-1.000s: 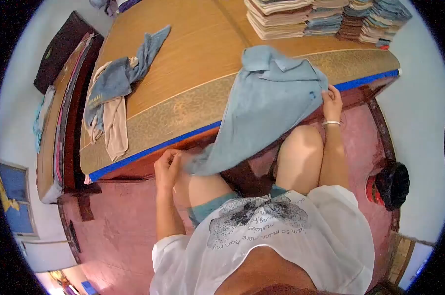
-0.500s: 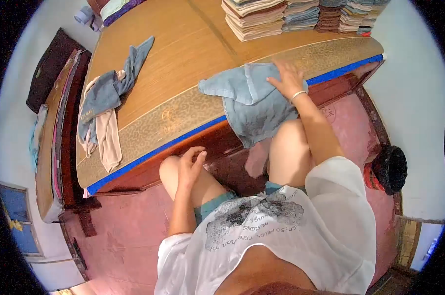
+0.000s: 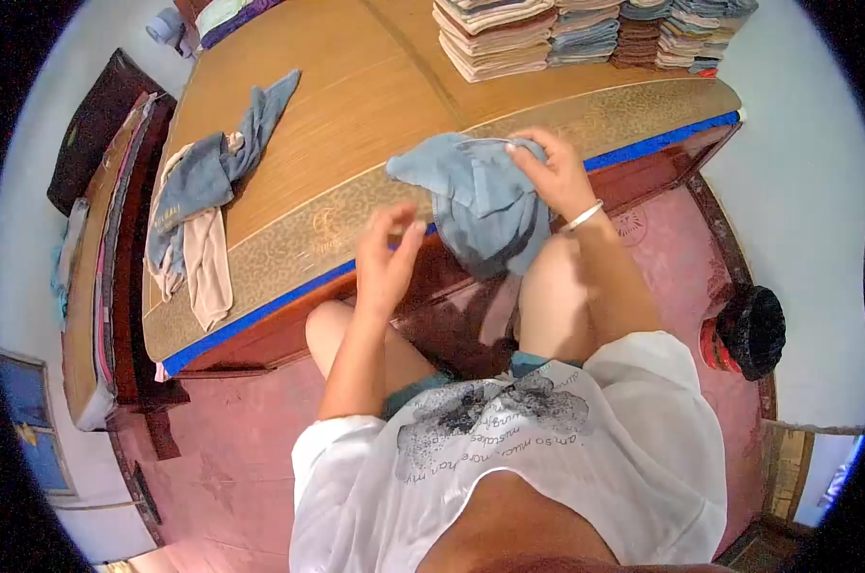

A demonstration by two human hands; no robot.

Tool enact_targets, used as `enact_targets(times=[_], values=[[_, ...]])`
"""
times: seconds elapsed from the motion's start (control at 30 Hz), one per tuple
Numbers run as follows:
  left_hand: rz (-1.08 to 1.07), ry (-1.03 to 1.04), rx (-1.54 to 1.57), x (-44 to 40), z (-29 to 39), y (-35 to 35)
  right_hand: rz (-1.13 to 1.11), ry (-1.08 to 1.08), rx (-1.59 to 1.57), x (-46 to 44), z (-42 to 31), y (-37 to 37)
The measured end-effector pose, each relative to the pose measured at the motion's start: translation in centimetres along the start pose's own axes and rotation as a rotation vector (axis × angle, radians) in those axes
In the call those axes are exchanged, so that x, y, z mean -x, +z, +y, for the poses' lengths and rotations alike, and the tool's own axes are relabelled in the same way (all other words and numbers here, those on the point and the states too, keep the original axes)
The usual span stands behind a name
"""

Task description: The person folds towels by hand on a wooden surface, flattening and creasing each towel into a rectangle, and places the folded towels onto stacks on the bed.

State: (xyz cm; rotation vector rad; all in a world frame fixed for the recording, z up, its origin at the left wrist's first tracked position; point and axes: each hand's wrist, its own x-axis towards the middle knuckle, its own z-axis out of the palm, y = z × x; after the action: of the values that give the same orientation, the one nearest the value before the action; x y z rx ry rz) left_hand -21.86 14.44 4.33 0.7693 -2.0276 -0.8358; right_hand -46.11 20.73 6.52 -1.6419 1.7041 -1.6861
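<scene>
A light blue cloth (image 3: 480,196) lies bunched over the near edge of the wooden-topped bed (image 3: 356,105), part of it hanging down by my knees. My right hand (image 3: 552,172), with a white band at the wrist, pinches the cloth's upper right side between thumb and fingers. My left hand (image 3: 389,253) is raised just left of the cloth, apart from it, fingers curved and spread from the thumb, holding nothing. Further left on the surface, a darker blue cloth (image 3: 198,177) lies tangled with a beige one (image 3: 208,267).
Several stacks of folded cloths (image 3: 499,38) stand at the back right of the surface. A black bag (image 3: 752,329) is on the floor at the right. Along the left wall stands a long dark bench-like piece (image 3: 112,258). Two bare knees are close under the front edge.
The light blue cloth went from spread out and hanging to bunched on the edge. My left hand let go of it and rose toward it. My right hand moved left.
</scene>
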Motion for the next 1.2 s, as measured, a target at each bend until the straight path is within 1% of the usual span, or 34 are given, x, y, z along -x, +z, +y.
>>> enact_targets(times=[0.03,0.1,0.13,0.2,0.23,0.3,0.33,0.37,0.4,0.43,0.47,0.5,0.53,0.57,0.6,0.63,0.67,0.7,0.73,0.77,0.8,0.83,0.9,0.93,1.0,1.03,1.07,1.1,1.13,1.17,1.2], values=[[0.004,0.003,-0.001,-1.0,0.0,0.5,-0.001,-0.005,-0.001,0.1,-1.4,0.1],[0.141,-0.001,0.173,-2.5,0.1,1.7,-0.064,-0.060,-0.082,0.4,-3.6,0.2],[0.143,0.003,0.173,-2.9,0.8,2.0,-0.093,0.016,-0.191,0.8,-4.6,0.2],[0.050,-0.293,0.625,-3.6,2.7,2.1,-0.126,0.020,-0.231,1.2,-6.5,-0.4],[0.050,-0.287,0.625,-3.8,3.5,1.6,-0.158,0.028,-0.272,1.2,-7.0,-0.6],[-0.220,-0.374,0.665,-3.7,4.6,0.5,-0.169,0.011,-0.334,1.5,-7.1,-0.8],[-0.249,-0.383,0.769,-3.6,3.9,0.7,-0.149,0.036,-0.357,1.6,-7.3,-1.0],[-0.252,-0.379,0.766,-3.6,4.0,0.2,-0.127,0.060,-0.379,1.7,-7.5,-1.3],[-0.226,-0.348,0.650,-3.5,4.1,-0.6,-0.122,0.058,-0.380,1.8,-7.5,-1.5],[-0.200,-0.315,0.536,-3.6,4.8,-1.5,-0.090,-0.009,-0.240,1.7,-7.4,-1.8],[-0.083,-0.281,0.580,-3.8,5.8,-2.6,-0.057,-0.074,-0.099,1.7,-7.3,-2.1],[-0.036,-0.182,0.606,-4.4,6.3,-3.9,-0.052,-0.073,-0.099,1.7,-6.9,-1.9],[0.014,-0.084,0.631,-5.0,7.2,-5.3,-0.066,-0.118,0.007,1.5,-6.2,-1.5],[0.055,-0.021,0.569,-5.2,8.5,-6.4,-0.080,-0.165,0.112,1.4,-5.6,-1.1],[0.052,0.064,0.577,-5.3,9.9,-7.0,-0.126,-0.080,0.121,1.3,-5.4,-0.6],[0.118,0.130,0.583,-5.4,11.1,-7.6,-0.123,-0.087,0.120,1.2,-4.7,-0.2],[0.183,0.196,0.589,-5.6,12.3,-8.2,-0.094,-0.093,0.238,1.1,-3.9,0.2],[0.215,0.207,0.592,-5.8,13.2,-9.1,-0.064,-0.095,0.355,1.2,-3.2,0.6],[0.250,0.219,0.594,-6.1,13.9,-10.3,-0.024,-0.048,0.336,1.2,-2.7,0.7],[0.304,0.312,0.490,-6.4,14.7,-11.8,-0.023,-0.057,0.334,1.2,-2.6,0.5],[0.402,0.236,0.485,-6.4,15.7,-13.1,0.033,-0.016,0.356,1.3,-2.4,0.0],[0.382,0.341,0.485,-7.1,15.6,-14.7,0.087,0.026,0.377,1.5,-2.0,-0.4],[0.491,0.425,0.335,-7.4,16.1,-16.9,0.112,-0.001,0.407,1.3,-1.9,-1.9],[0.494,0.427,0.335,-7.2,16.4,-17.9,0.081,0.014,0.451,1.1,-2.1,-2.8],[0.551,0.341,0.356,-6.9,16.9,-19.7,0.051,0.027,0.497,0.9,-2.3,-4.6],[0.582,0.321,0.380,-7.0,16.9,-20.7,0.060,0.009,0.594,0.9,-2.5,-5.4],[0.602,0.331,0.342,-6.6,17.0,-21.6,0.068,-0.009,0.690,1.0,-2.8,-6.2],[0.622,0.338,0.302,-6.2,17.2,-22.2,0.063,-0.012,0.691,1.0,-3.1,-6.9],[0.672,0.318,0.332,-5.6,17.5,-22.4,0.072,-0.047,0.697,1.1,-3.6,-7.7],[0.678,0.312,0.329,-5.1,17.6,-22.9,0.079,-0.082,0.700,1.2,-4.2,-8.3],[0.715,0.352,0.267,-4.5,17.8,-23.7,0.031,-0.112,0.740,1.3,-5.1,-9.0]])
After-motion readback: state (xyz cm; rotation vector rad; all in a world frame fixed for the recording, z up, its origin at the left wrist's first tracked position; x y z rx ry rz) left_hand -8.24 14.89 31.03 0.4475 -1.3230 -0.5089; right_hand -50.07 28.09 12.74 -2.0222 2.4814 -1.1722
